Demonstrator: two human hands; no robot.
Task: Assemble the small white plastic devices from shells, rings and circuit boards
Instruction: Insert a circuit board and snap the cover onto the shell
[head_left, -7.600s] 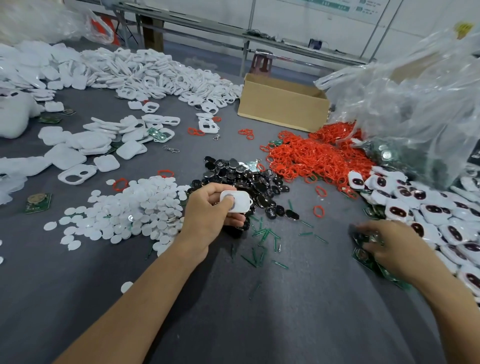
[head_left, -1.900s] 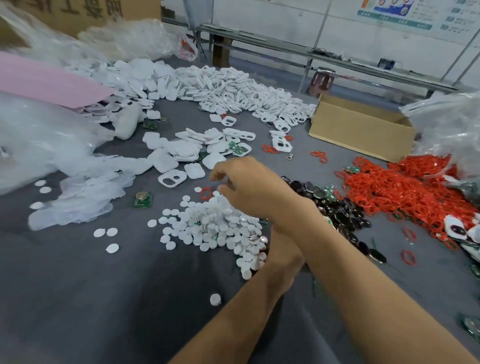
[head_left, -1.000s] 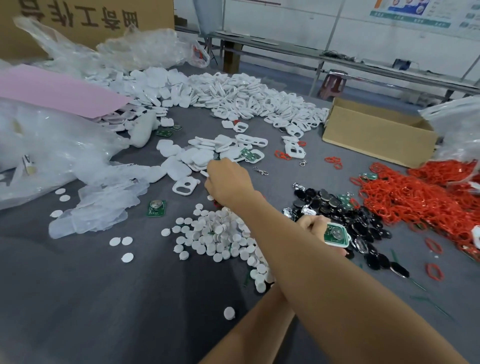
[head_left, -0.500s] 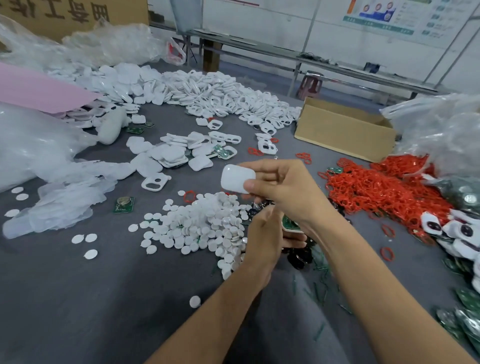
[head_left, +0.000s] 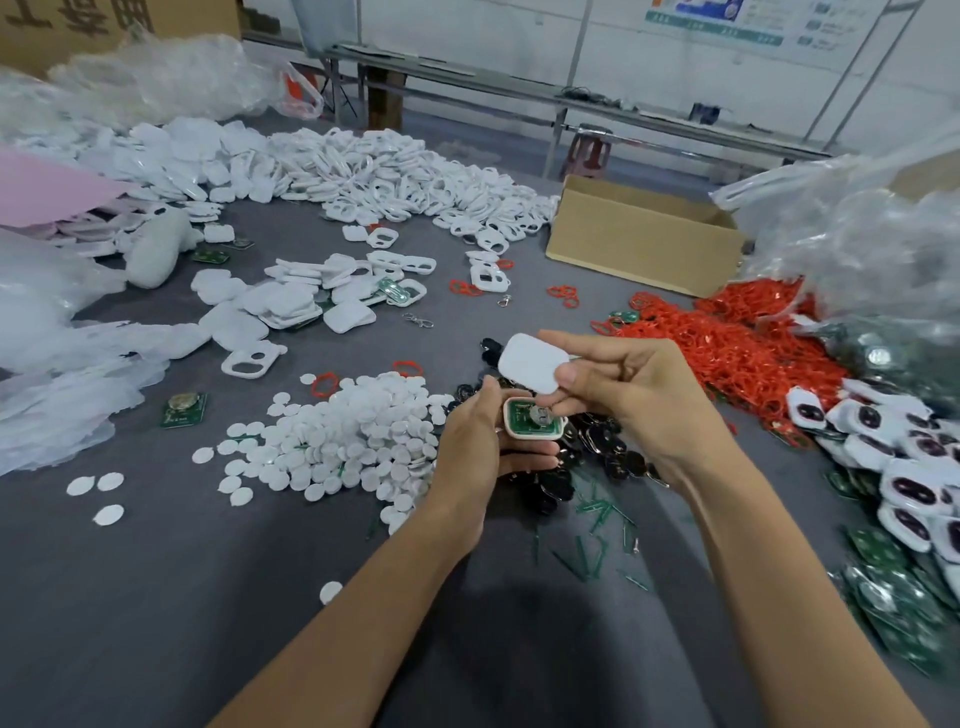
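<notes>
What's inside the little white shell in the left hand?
A green circuit board with a round silvery part sits inside the shell held by the left hand. Anything under the board is covered. The right hand holds a white cover close by.

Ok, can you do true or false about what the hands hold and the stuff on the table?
1. The right hand pinches a plain white shell. True.
2. The left hand is empty. False: it holds a shell half with a green circuit board inside.
3. The red rings lie heaped to the right of the hands. True.
4. The cardboard box stands on the white discs. False: it stands on the grey table, farther back; the white discs lie beside the left hand.
</notes>
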